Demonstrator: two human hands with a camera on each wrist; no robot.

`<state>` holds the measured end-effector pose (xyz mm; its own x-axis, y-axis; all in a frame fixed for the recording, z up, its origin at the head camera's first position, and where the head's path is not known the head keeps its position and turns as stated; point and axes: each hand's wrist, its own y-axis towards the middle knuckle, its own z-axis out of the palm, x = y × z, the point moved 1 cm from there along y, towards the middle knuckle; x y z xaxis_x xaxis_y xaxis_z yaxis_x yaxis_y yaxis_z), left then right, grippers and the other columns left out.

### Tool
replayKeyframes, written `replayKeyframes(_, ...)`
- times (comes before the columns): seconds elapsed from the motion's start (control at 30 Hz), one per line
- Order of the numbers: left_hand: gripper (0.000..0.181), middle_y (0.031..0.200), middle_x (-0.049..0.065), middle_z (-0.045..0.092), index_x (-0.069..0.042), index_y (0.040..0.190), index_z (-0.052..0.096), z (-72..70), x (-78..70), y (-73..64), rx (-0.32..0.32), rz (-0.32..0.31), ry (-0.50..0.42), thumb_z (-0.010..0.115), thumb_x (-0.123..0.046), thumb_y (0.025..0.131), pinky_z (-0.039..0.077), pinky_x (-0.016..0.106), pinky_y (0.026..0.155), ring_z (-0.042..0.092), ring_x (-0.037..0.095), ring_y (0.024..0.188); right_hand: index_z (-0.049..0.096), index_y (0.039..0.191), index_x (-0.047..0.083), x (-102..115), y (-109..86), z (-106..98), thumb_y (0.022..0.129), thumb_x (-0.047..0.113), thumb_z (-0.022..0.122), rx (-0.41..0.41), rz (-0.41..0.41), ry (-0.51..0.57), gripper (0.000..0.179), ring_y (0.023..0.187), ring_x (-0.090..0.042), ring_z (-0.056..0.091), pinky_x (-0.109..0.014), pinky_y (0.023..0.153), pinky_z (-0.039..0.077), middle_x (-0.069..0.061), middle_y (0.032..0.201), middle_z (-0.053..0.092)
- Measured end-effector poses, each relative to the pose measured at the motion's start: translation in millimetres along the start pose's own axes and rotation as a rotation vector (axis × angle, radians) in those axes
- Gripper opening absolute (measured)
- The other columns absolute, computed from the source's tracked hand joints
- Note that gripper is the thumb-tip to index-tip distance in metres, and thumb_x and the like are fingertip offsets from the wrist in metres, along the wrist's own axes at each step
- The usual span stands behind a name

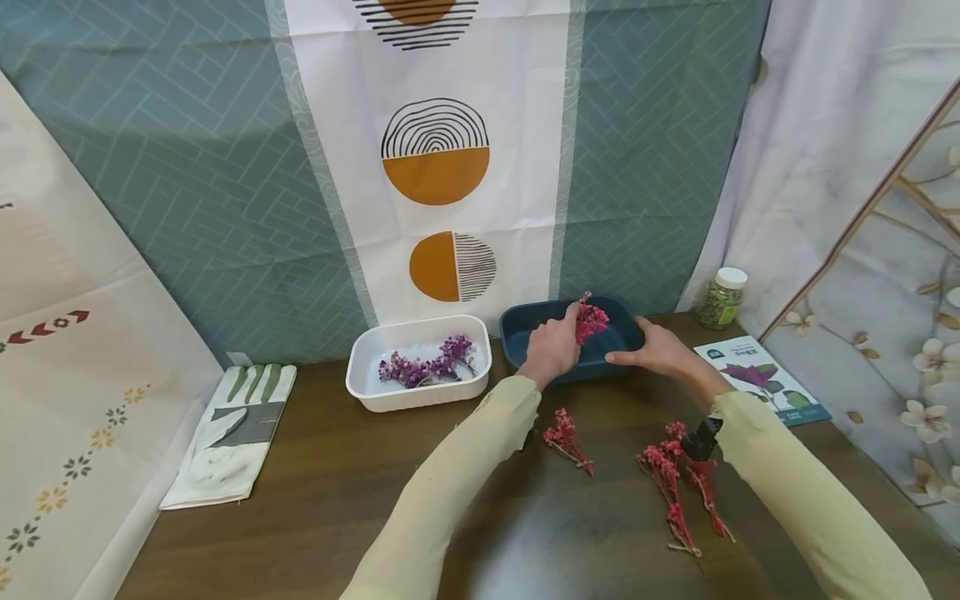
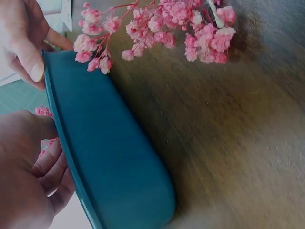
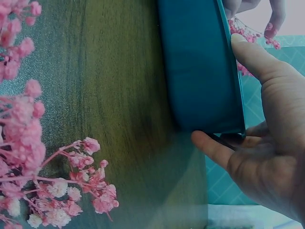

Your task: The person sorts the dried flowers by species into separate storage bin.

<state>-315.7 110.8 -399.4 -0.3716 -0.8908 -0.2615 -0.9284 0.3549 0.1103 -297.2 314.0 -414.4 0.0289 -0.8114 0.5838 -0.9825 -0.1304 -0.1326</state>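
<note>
My left hand [image 1: 553, 343] reaches over the rim of a dark blue tray [image 1: 517, 327], its fingers pinching a sprig of pink dried flowers [image 1: 592, 321] inside. In the left wrist view the tray wall hides part of those fingers [image 2: 51, 174]. My right hand [image 1: 663, 354] grips the right end of the tray, with the thumb at the front rim and other fingers at the end wall, as the right wrist view shows. Another pink sprig [image 1: 564, 437] lies on the table in front of the tray. More pink sprigs [image 1: 663, 471] lie beneath my right forearm.
Left of the blue tray stands a white tray [image 1: 367, 392] holding purple dried flowers [image 1: 431, 364]. Folded gloves [image 1: 232, 437] lie at the table's left. At the right are a lidded jar [image 1: 722, 298] and a booklet [image 1: 765, 379]. A patterned cloth [image 1: 637, 150] hangs behind.
</note>
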Motion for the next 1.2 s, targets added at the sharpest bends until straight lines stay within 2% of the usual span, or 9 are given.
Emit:
replayKeyframes(0.13, 0.074, 0.069, 0.001, 0.061, -0.021, 0.156, 0.028, 4.0, 1.7, -3.1, 0.026, -0.004, -0.009, 0.069, -0.027, 0.096, 0.049, 0.034, 0.053, 0.058, 0.019, 0.055, 0.009, 0.152, -0.015, 2, -0.3, 3, 0.088, 0.053, 0.071, 0.009, -0.006, 0.007, 0.112, 0.136, -0.057, 0.029, -0.066, 0.106, 0.029, -0.042, 0.15, 0.024)
replayKeyframes(0.27, 0.073, 0.067, 0.0, 0.058, -0.021, 0.156, 0.029, 2.4, 5.7, -7.8, 0.012, -0.006, -0.051, 0.069, -0.027, 0.095, 0.047, 0.033, 0.051, 0.056, 0.018, 0.055, 0.009, 0.152, -0.016, 4, 0.5, 3, 0.088, 0.052, 0.072, 0.008, -0.016, 0.012, 0.112, 0.136, -0.057, 0.029, -0.066, 0.106, 0.029, -0.043, 0.15, 0.024)
replayKeyframes(0.43, 0.062, 0.065, -0.002, 0.056, -0.015, 0.15, 0.04, -11.9, 15.5, -24.6, -0.137, -0.001, -0.116, 0.066, -0.025, 0.095, 0.047, 0.032, 0.051, 0.054, 0.015, 0.054, 0.008, 0.153, -0.015, 5, 2.7, 2, 0.086, 0.056, 0.073, 0.017, -0.013, 0.022, 0.117, 0.137, -0.056, 0.027, -0.066, 0.107, 0.027, -0.041, 0.152, 0.022)
replayKeyframes(0.53, 0.056, 0.065, -0.004, 0.057, -0.011, 0.144, 0.047, -23.9, 20.7, -46.1, -0.237, 0.004, -0.166, 0.066, -0.026, 0.094, 0.05, 0.034, 0.054, 0.055, 0.014, 0.055, 0.008, 0.153, -0.014, 6, 4.8, 0, 0.084, 0.059, 0.072, 0.015, -0.02, 0.026, 0.119, 0.138, -0.056, 0.026, -0.066, 0.107, 0.027, -0.04, 0.152, 0.022)
replayKeyframes(0.6, 0.056, 0.065, -0.005, 0.057, -0.009, 0.141, 0.05, -28.9, 22.8, -64.6, -0.26, -0.01, -0.207, 0.068, -0.029, 0.092, 0.051, 0.037, 0.056, 0.057, 0.014, 0.057, 0.009, 0.154, -0.013, 7, 5.6, -1, 0.084, 0.059, 0.073, 0.011, -0.019, 0.033, 0.119, 0.138, -0.055, 0.027, -0.067, 0.107, 0.027, -0.04, 0.152, 0.023)
replayKeyframes(0.7, 0.061, 0.064, -0.002, 0.06, -0.006, 0.139, 0.05, -27.9, 24.3, -96.7, -0.213, -0.049, -0.266, 0.07, -0.036, 0.09, 0.053, 0.042, 0.058, 0.063, 0.02, 0.06, 0.009, 0.154, -0.012, 6, 5.6, -3, 0.085, 0.058, 0.073, 0.008, -0.014, 0.033, 0.117, 0.137, -0.055, 0.029, -0.067, 0.107, 0.027, -0.04, 0.151, 0.025)
replayKeyframes(0.9, 0.081, 0.08, 0.009, 0.066, -0.007, 0.143, 0.046, -3.5, 18.8, -152.1, 0.0, -0.176, -0.275, 0.074, -0.055, 0.082, 0.054, 0.047, 0.073, 0.069, 0.031, 0.082, 0.006, 0.153, -0.013, 2, 2.6, -6, 0.084, 0.062, 0.071, 0.016, 0.009, 0.007, 0.121, 0.138, -0.057, 0.024, -0.068, 0.107, 0.025, -0.041, 0.152, 0.019)
replayKeyframes(1.03, 0.097, 0.101, 0.014, 0.069, -0.007, 0.147, 0.041, 14.2, 11.0, -169.2, 0.063, -0.239, -0.294, 0.077, -0.062, 0.076, 0.053, 0.05, 0.081, 0.067, 0.034, 0.095, 0.005, 0.153, -0.014, 0, 1.4, -5, 0.083, 0.063, 0.071, 0.02, 0.011, 0.001, 0.122, 0.138, -0.058, 0.021, -0.069, 0.107, 0.024, -0.042, 0.153, 0.017)
replayKeyframes(1.2, 0.107, 0.119, 0.017, 0.065, -0.005, 0.149, 0.036, 29.1, 2.8, -174.1, 0.108, -0.302, -0.296, 0.077, -0.068, 0.072, 0.051, 0.052, 0.088, 0.065, 0.036, 0.105, 0.006, 0.153, -0.014, 0, -0.8, -2, 0.083, 0.062, 0.071, 0.021, 0.015, 0.005, 0.122, 0.139, -0.057, 0.021, -0.068, 0.107, 0.024, -0.042, 0.153, 0.017)
